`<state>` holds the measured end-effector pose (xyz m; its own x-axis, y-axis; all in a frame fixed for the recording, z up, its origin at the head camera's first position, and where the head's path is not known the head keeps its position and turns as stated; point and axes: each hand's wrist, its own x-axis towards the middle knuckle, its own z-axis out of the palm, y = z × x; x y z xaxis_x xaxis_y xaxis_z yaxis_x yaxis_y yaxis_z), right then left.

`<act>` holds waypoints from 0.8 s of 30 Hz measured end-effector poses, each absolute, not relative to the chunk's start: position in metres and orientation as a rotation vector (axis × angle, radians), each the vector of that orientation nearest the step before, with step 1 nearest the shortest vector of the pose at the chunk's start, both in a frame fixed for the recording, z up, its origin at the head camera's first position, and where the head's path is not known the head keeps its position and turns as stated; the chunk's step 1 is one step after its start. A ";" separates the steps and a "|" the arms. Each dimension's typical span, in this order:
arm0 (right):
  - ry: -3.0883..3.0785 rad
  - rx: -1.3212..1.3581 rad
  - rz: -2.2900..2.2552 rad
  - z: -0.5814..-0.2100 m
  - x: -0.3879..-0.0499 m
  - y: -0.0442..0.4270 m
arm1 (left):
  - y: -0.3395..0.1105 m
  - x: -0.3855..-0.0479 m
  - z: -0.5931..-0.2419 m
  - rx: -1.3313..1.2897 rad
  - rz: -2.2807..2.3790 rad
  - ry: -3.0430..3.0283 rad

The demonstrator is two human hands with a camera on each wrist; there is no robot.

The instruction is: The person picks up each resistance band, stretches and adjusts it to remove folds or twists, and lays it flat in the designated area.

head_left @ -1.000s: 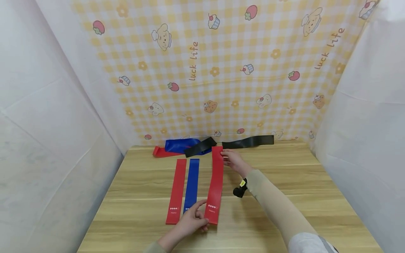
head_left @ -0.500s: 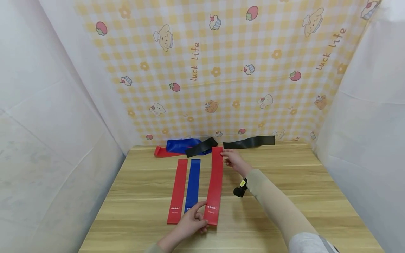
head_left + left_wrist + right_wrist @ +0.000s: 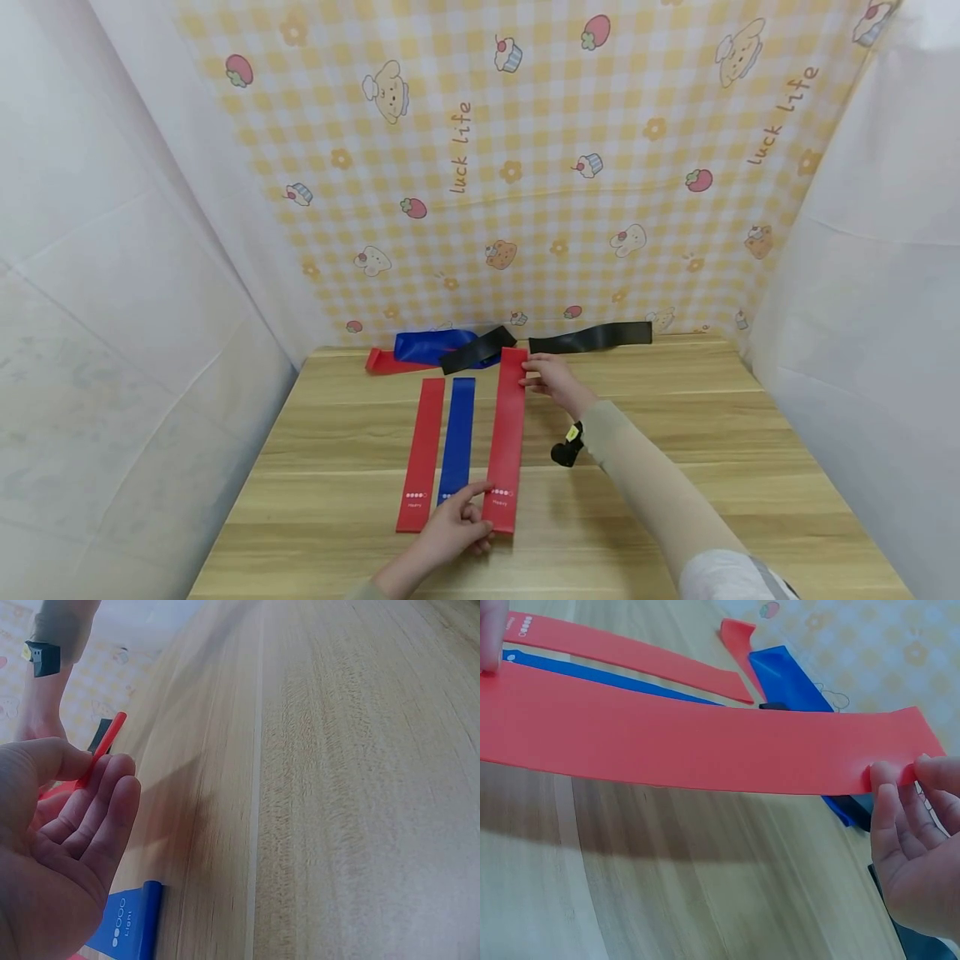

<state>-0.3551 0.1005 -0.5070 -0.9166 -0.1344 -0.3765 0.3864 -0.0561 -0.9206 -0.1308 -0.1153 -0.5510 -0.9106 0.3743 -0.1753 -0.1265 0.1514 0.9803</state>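
Observation:
A red resistance band [image 3: 508,433] stretches lengthwise between both hands, raised off the table in the right wrist view [image 3: 675,742]. Its near end, with white dots and lettering, is pinched by my left hand [image 3: 452,525]; the left wrist view shows thumb and fingertips on the red edge [image 3: 103,750]. My right hand [image 3: 557,385] pinches the far end at its right edge. Left of it, a blue band [image 3: 457,433] and another red band [image 3: 422,450] lie flat side by side. My left hand partly covers the blue band's near end, which reads "Light" in the left wrist view.
Along the back of the wooden table [image 3: 675,467] lie a crumpled blue band [image 3: 427,343], a red band [image 3: 382,362], a black band [image 3: 476,350] across them, and another black band [image 3: 600,337]. A patterned cloth [image 3: 570,208] hangs behind, with white sheets [image 3: 862,292] at the sides.
The held red band has straightened and its middle has shifted slightly left. Both hands keep their pinch on it and have barely moved.

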 end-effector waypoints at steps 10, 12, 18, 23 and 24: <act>1.794 0.234 -2.087 -0.513 -0.357 0.095 | -0.114 -0.130 -0.550 0.198 1.788 2.087; 1.791 0.227 -2.091 -0.513 -0.357 0.093 | -0.114 -0.130 -0.551 0.188 1.785 2.094; 1.810 0.196 -2.085 -0.514 -0.355 0.086 | -0.115 -0.131 -0.555 0.153 1.769 2.110; 1.819 0.184 -2.081 -0.518 -0.355 0.082 | -0.115 -0.131 -0.555 0.125 1.762 2.107; 1.818 0.187 -2.083 -0.518 -0.354 0.081 | -0.115 -0.131 -0.555 0.121 1.759 2.106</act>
<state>-0.3545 0.0810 -0.5183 -0.9233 -0.1867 -0.3356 0.3577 -0.1002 -0.9284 -0.1312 -0.1148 -0.5555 -0.9193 0.3116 -0.2405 -0.1811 0.2076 0.9613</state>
